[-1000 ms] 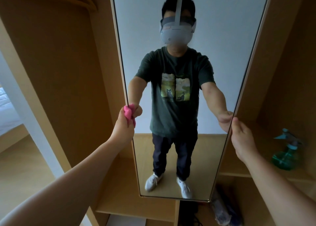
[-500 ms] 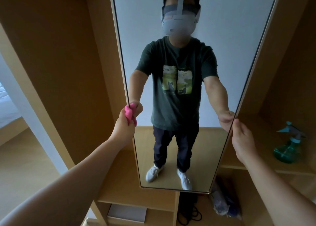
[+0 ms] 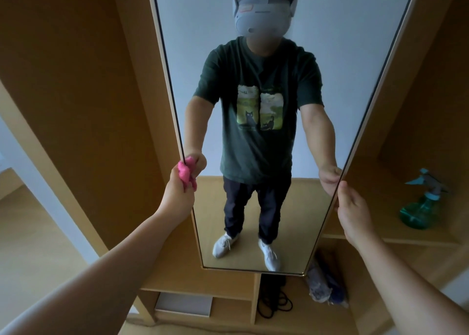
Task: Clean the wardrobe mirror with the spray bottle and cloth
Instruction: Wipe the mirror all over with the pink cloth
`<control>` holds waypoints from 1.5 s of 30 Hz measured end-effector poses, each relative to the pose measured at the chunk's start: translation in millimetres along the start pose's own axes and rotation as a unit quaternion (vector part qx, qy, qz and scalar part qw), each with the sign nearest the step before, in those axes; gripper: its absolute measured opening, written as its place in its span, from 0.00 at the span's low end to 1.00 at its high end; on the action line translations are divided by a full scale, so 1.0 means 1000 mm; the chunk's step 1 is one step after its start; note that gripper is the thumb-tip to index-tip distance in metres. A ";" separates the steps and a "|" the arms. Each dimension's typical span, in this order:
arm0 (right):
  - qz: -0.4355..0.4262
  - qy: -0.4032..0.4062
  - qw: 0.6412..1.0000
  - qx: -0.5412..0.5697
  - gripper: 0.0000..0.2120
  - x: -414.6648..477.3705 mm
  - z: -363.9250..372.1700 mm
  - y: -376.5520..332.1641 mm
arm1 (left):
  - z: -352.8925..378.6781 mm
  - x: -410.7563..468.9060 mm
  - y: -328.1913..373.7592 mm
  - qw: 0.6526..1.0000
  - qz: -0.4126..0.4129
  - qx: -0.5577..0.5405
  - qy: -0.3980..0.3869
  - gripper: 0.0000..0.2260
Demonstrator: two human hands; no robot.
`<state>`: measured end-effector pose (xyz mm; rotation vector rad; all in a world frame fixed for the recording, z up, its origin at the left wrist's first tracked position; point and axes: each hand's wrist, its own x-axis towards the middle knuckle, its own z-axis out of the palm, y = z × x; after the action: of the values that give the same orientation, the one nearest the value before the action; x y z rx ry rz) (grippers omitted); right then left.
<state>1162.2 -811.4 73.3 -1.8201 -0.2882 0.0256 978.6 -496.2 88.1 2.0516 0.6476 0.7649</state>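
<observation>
A tall wardrobe mirror with a thin gold frame fills the middle of the view and reflects a person in a dark green T-shirt. My left hand grips a bunched pink cloth against the mirror's left edge at mid height. My right hand holds the mirror's right edge, thumb on the front of the frame and fingers behind it. A green spray bottle with a light blue trigger head stands alone on a wardrobe shelf to the right, well away from both hands.
Wooden wardrobe panels flank the mirror on both sides. Below the mirror's bottom edge lie a black cable coil, a bundle of blue and grey fabric and a flat grey box. Light wood floor shows at the left.
The view has tilted down a little, so the mirror and its reflection sit higher in the frame. Both hands keep their holds on the mirror's edges; the cloth stays at the left edge.
</observation>
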 end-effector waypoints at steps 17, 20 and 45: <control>0.062 0.014 0.998 -0.019 0.35 -0.012 0.018 0.045 | 0.020 -0.024 -0.042 0.999 -0.013 -0.025 -0.037 0.20; 0.065 0.014 0.998 -0.021 0.45 -0.015 0.021 0.057 | 0.024 -0.028 -0.050 0.998 -0.011 -0.025 -0.052 0.22; 0.099 0.035 0.994 0.004 0.26 -0.026 0.034 0.136 | 0.059 -0.049 -0.113 0.994 -0.089 -0.008 -0.070 0.19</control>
<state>1156.0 -816.4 -68.7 -1.8307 -0.0571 0.1012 968.3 -501.2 -47.8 1.9817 0.7315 0.5166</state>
